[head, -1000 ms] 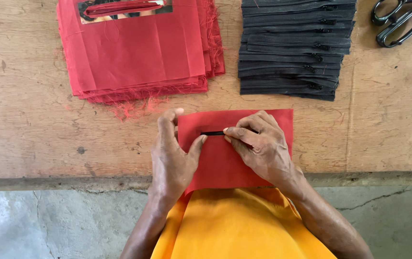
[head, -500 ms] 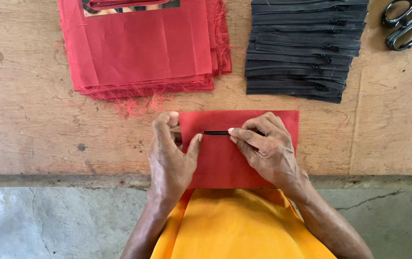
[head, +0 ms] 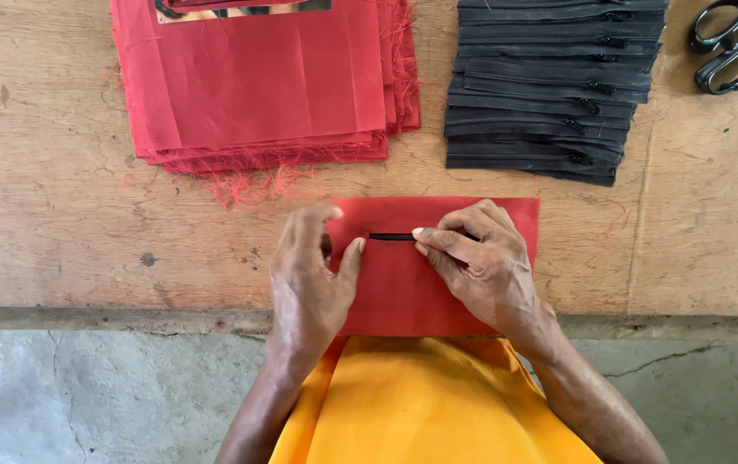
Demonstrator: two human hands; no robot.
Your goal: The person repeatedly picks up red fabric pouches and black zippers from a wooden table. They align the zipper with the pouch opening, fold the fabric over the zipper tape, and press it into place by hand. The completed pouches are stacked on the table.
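Note:
A red fabric piece (head: 403,292) lies at the near edge of the wooden table (head: 60,215). A black zipper (head: 390,236) runs across its upper part, mostly covered by my fingers. My left hand (head: 309,275) presses flat on the fabric's left end, thumb close to the zipper. My right hand (head: 481,258) rests on the right side, with its fingertips pinching the fabric and zipper together along the strip.
A stack of red fabric pieces (head: 257,82) with frayed threads lies at the back left. A pile of black zippers (head: 549,86) sits at the back right, black scissors (head: 734,43) beyond it. Orange cloth (head: 420,404) covers my lap below the table edge.
The view has shifted slightly. Both hands stay on the red piece; the right fingertips have crept a little along the zipper.

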